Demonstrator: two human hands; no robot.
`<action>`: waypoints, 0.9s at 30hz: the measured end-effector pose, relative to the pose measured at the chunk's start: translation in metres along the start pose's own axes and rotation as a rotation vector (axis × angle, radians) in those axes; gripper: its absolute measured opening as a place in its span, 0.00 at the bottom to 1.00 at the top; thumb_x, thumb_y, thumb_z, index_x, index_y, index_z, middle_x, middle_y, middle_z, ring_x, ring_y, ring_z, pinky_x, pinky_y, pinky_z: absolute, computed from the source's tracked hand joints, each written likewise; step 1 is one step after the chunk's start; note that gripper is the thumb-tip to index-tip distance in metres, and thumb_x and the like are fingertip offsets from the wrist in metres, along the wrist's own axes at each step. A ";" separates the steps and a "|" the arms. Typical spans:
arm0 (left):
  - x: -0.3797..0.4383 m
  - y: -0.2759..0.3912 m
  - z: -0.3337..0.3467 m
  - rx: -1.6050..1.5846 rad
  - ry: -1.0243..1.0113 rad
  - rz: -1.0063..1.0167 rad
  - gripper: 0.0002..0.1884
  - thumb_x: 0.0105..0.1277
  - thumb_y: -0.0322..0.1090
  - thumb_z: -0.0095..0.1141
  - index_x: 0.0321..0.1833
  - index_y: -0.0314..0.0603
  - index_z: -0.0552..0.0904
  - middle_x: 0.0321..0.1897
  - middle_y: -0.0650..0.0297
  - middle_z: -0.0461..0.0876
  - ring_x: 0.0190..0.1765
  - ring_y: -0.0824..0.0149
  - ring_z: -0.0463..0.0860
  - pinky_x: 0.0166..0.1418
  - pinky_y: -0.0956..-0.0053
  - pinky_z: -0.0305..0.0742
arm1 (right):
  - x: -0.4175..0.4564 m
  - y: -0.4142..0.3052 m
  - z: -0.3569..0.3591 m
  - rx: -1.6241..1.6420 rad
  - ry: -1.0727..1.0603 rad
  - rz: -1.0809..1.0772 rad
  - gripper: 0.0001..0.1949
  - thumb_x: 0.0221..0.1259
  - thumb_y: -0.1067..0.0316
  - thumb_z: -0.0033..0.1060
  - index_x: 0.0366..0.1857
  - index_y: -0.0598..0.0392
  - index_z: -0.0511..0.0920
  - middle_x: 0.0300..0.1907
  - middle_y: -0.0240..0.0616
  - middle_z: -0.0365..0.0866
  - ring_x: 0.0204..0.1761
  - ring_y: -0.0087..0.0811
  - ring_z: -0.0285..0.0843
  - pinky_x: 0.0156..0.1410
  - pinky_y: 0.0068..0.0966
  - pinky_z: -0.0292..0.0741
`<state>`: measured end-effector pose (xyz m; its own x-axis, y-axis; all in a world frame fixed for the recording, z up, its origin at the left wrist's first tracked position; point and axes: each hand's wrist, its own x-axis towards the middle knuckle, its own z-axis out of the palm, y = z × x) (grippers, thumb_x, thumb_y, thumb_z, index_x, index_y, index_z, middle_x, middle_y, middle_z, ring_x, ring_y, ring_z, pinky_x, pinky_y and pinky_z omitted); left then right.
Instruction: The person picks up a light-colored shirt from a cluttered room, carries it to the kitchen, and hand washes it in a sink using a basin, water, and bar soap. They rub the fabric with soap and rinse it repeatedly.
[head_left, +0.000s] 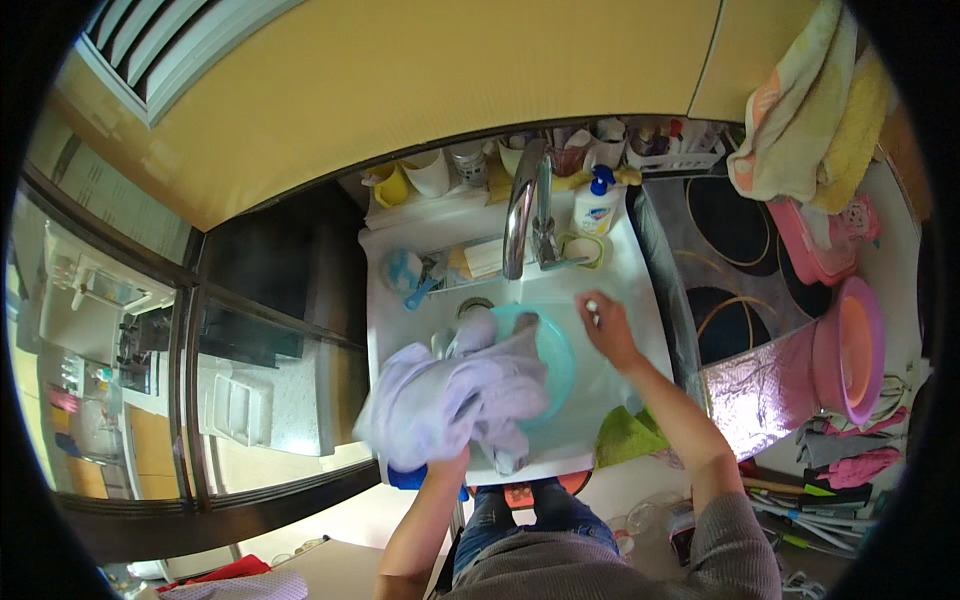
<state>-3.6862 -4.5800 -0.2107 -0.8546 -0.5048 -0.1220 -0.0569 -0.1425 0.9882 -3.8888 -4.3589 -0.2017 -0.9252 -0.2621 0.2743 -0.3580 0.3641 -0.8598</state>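
Observation:
A bundled pale lavender cloth (450, 397), apparently a garment, hangs over the left part of the white sink (630, 285). My left hand (448, 461) grips it from below, its fingers mostly hidden by the fabric. Partly under the cloth sits a translucent turquoise basin (559, 367). My right hand (611, 330) is to the right of the basin, below the tap handle, with its fingers curled. A small white spot shows among those fingers; whether it is a held thing I cannot tell. The chrome tap (519, 217) arches above the basin.
Behind the sink stand a pump bottle (596, 210) and several cups (427, 172). A blue-handled brush (420, 294) lies at the sink's back left. A green cloth (630, 436) drapes the front right edge. Farther right are a cooktop (731, 225) and a pink basin (829, 367).

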 end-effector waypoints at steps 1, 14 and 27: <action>0.012 -0.018 0.003 -0.016 0.071 -0.044 0.16 0.61 0.32 0.53 0.51 0.34 0.73 0.51 0.56 0.74 0.51 0.62 0.74 0.58 0.67 0.66 | -0.012 -0.009 0.002 -0.025 -0.080 0.038 0.07 0.59 0.70 0.56 0.38 0.59 0.76 0.32 0.47 0.79 0.35 0.40 0.80 0.37 0.31 0.74; 0.068 -0.131 0.012 -0.134 -0.370 -0.457 0.36 0.51 0.33 0.69 0.63 0.37 0.67 0.56 0.62 0.74 0.58 0.65 0.73 0.64 0.71 0.65 | -0.078 0.102 0.094 -0.218 -0.841 -0.135 0.51 0.42 0.44 0.70 0.70 0.54 0.48 0.71 0.56 0.40 0.72 0.53 0.40 0.73 0.45 0.48; 0.099 -0.126 0.009 1.193 -0.403 -0.381 0.45 0.49 0.52 0.69 0.63 0.29 0.64 0.66 0.47 0.59 0.68 0.51 0.60 0.70 0.57 0.53 | -0.083 0.123 0.143 -0.088 -0.436 0.111 0.39 0.44 0.58 0.64 0.64 0.59 0.59 0.67 0.58 0.50 0.67 0.58 0.51 0.69 0.48 0.56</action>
<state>-3.7679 -4.6044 -0.3462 -0.7650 -0.2833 -0.5784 -0.5678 0.7206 0.3980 -3.8387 -4.4200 -0.3920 -0.8262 -0.5619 -0.0401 -0.2869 0.4809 -0.8285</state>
